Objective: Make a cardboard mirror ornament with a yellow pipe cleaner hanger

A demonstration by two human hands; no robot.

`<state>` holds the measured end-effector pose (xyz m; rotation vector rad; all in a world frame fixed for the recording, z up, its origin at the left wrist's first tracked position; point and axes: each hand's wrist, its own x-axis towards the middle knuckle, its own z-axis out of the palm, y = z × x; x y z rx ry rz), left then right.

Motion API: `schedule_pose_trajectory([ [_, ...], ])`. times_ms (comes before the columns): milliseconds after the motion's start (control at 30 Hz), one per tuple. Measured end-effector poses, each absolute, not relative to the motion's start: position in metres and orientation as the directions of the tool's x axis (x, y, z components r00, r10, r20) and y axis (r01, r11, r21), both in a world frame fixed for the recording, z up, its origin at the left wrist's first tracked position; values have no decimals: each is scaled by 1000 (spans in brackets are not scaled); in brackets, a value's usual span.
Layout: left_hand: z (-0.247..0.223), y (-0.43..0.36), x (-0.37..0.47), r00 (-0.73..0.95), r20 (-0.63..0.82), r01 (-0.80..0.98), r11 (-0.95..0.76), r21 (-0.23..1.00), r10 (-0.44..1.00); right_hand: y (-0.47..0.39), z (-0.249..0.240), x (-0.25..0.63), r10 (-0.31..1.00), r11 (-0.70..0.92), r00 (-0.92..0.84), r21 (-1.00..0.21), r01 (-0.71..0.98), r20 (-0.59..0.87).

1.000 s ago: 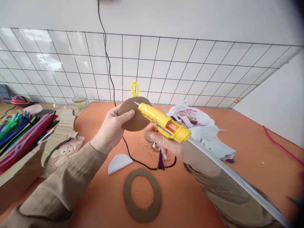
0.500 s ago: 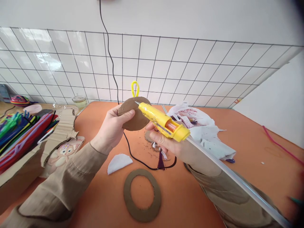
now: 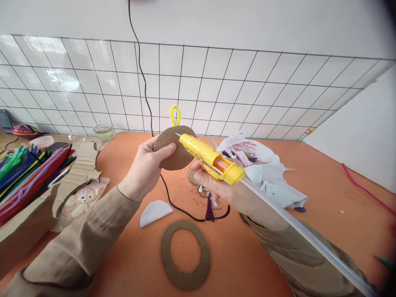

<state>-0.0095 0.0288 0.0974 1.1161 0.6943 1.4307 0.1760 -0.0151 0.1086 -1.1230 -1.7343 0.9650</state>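
My left hand point(image 3: 147, 165) pinches the left edge of a round cardboard disc point(image 3: 177, 154), thumb on its near face. From the disc's top edge sticks up a yellow loop point(image 3: 175, 116), apparently pipe cleaner. My right hand point(image 3: 213, 185) is wrapped round a yellow hot glue gun point(image 3: 210, 156), whose nozzle is at the upper part of the disc's face. A long clear glue stick point(image 3: 297, 227) runs out of the gun's back toward the lower right. Below both hands a cardboard ring point(image 3: 166, 264) lies flat on the orange table point(image 3: 130, 255).
A white half-round piece point(image 3: 155, 212) lies left of the black cord point(image 3: 182, 214). Scraps and a dark tassel point(image 3: 210, 210) sit under my right hand. A crumpled plastic bag point(image 3: 272, 173) is at right; colourful pipe cleaners point(image 3: 27, 185) and torn cardboard point(image 3: 83, 163) are at left.
The glue gun has shifted very slightly left, its nozzle still at the upper part of the disc. The black cord hanging by the wall has swayed a little left.
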Motion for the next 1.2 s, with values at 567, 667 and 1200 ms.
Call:
schedule_pose_trajectory([
  [567, 96, 29, -9, 78, 226, -414, -175, 893, 971, -4, 100, 182, 893, 382, -367, -870, 311, 261],
  [667, 96, 29, -10, 77, 221, -421, -169, 891, 972, -6, 103, 181, 904, 357, -360, -872, 335, 231],
  [1200, 96, 29, -12, 76, 236, -408, -186, 894, 969, -8, 109, 181, 926, 313, -324, -877, 364, 196],
])
